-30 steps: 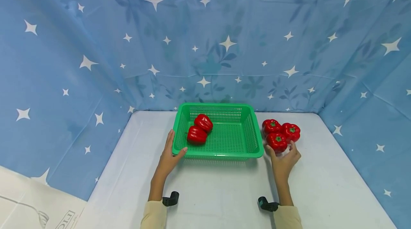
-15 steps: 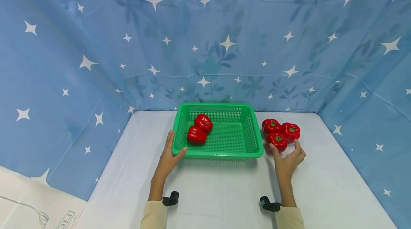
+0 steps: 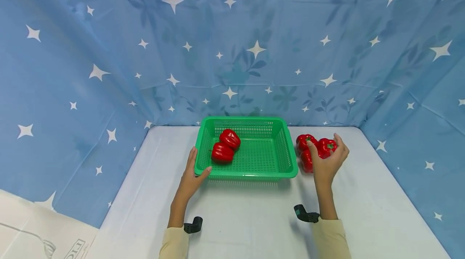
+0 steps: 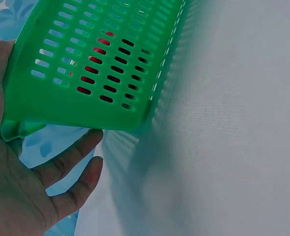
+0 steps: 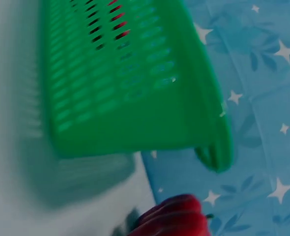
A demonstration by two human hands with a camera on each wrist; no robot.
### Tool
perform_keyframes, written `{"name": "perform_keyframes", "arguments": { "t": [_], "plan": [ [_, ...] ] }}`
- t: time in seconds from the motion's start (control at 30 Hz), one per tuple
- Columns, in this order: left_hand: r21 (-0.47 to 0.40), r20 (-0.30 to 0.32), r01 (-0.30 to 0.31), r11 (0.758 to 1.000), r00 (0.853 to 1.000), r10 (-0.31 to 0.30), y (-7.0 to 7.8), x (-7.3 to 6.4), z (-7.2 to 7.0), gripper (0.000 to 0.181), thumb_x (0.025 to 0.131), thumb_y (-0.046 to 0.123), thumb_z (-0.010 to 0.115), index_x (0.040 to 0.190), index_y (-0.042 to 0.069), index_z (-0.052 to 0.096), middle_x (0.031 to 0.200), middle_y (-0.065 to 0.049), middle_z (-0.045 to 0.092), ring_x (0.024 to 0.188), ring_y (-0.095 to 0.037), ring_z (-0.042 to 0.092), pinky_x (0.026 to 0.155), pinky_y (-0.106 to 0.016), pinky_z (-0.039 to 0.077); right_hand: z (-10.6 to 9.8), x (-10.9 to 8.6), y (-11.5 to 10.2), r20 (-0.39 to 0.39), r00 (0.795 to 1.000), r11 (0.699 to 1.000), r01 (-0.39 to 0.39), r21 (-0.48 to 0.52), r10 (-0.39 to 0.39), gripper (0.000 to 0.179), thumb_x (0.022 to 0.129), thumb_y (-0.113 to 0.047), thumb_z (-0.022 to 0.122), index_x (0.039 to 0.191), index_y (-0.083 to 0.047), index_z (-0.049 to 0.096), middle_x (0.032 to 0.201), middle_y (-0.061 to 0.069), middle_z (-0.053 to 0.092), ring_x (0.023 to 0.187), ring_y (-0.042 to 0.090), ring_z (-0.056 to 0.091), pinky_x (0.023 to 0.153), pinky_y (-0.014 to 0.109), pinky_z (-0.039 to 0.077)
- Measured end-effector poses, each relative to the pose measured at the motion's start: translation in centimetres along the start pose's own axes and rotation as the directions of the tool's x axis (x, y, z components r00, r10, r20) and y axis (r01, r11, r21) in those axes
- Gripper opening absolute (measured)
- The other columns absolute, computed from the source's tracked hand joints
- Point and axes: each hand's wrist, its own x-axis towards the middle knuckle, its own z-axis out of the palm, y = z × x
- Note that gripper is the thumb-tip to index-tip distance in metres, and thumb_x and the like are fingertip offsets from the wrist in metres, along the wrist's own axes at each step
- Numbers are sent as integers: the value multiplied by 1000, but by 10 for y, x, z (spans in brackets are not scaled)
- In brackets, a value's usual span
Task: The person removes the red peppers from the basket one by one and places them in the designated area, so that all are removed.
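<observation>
A green plastic basket (image 3: 258,175) holds two red bell peppers (image 3: 222,153) on its left side. My left hand (image 3: 190,178) rests at the basket's front left corner, thumb over the front rim and fingers straight along the left side. In the left wrist view, two fingers (image 4: 76,194) spread apart below the basket wall. Right of the basket sit three more red bell peppers (image 3: 306,160), close together. My right hand (image 3: 328,164) reaches over them, thumb and fingers spread wide, partly hiding two. One pepper (image 5: 177,219) shows at the bottom of the right wrist view.
A white table (image 3: 247,218) lies under everything. Blue star-patterned cloth (image 3: 232,49) rises behind it and along both sides. A wrist camera (image 3: 306,214) juts inward from the right wrist, another camera (image 3: 193,225) from the left.
My right hand has moved away from the front pepper, lifting and reaching farther back over the group with its fingers spreading. The left hand, basket and peppers stay in place.
</observation>
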Motion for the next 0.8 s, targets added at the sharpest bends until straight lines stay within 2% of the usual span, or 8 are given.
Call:
{"name": "perform_keyframes", "arguments": {
  "t": [0.1, 0.17, 0.23, 0.4, 0.5, 0.57, 0.67, 0.8],
  "plan": [
    [-6, 1, -3, 1000, 1000, 3, 0, 0, 0, 91, 92, 48, 64, 159, 23, 8, 166, 2, 3, 153, -23, 5, 117, -60, 19, 11, 5, -13, 29, 999, 998, 23, 50, -24, 73, 81, -28, 81, 144, -17, 44, 142, 4, 42, 133, 12, 38, 108, 43, 44],
    [-7, 3, -1, 1000, 1000, 1, 0, 0, 0, 91, 92, 49, 64, 159, 23, 8, 166, 2, 3, 153, -23, 5, 117, -61, 19, 19, 7, -21, 79, 996, 996, 29, 86, -36, 70, 82, -26, 80, 142, -14, 46, 141, 5, 43, 132, 13, 39, 107, 41, 44],
    [-5, 6, 1, 1000, 1000, -1, 0, -1, 0, 91, 92, 49, 63, 159, 23, 8, 166, 3, 3, 153, -23, 5, 117, -61, 20, 28, 9, -29, 146, 988, 992, 30, 122, -48, 66, 83, -23, 78, 141, -11, 48, 140, 7, 44, 132, 16, 41, 107, 45, 44],
    [1, 8, 4, 1000, 1000, -4, -1, -1, 0, 91, 91, 51, 63, 159, 24, 8, 165, 8, 2, 153, -23, 5, 117, -61, 20, 48, 11, -63, 300, 952, 982, 4, 190, -62, 58, 88, -14, 73, 139, -3, 48, 137, 20, 43, 130, 33, 44, 103, 56, 43],
    [-4, 6, 3, 1000, 1000, -3, -1, -1, 0, 92, 91, 51, 63, 159, 24, 8, 166, 6, 3, 153, -23, 5, 117, -61, 20, 58, 14, -79, 374, 925, 974, -18, 227, -70, 56, 89, -9, 70, 138, 3, 47, 136, 29, 42, 129, 42, 44, 101, 59, 43],
    [-4, 5, 2, 1000, 1000, -2, 0, -1, 0, 91, 91, 51, 64, 159, 24, 8, 166, 5, 3, 153, -22, 6, 117, -60, 21, 67, 17, -79, 433, 898, 971, -34, 238, -75, 55, 90, -8, 69, 138, 4, 47, 136, 30, 44, 129, 44, 45, 101, 59, 43],
    [-4, 5, 1, 1000, 1000, -1, 0, 0, 1, 91, 91, 50, 64, 159, 25, 8, 166, 6, 3, 153, -22, 6, 117, -60, 20, 85, 23, -67, 523, 849, 975, -46, 218, -77, 55, 91, -13, 69, 140, 2, 46, 137, 28, 47, 130, 43, 46, 101, 58, 44],
    [3, 7, 6, 1000, 1000, -6, 0, 1, 0, 91, 91, 51, 63, 159, 25, 8, 165, 8, 3, 153, -22, 6, 117, -60, 20, 109, 24, -51, 651, 758, 984, -94, 152, -28, 57, 92, -25, 69, 141, -6, 47, 141, 24, 47, 132, 40, 46, 102, 57, 43]
  ]
}}
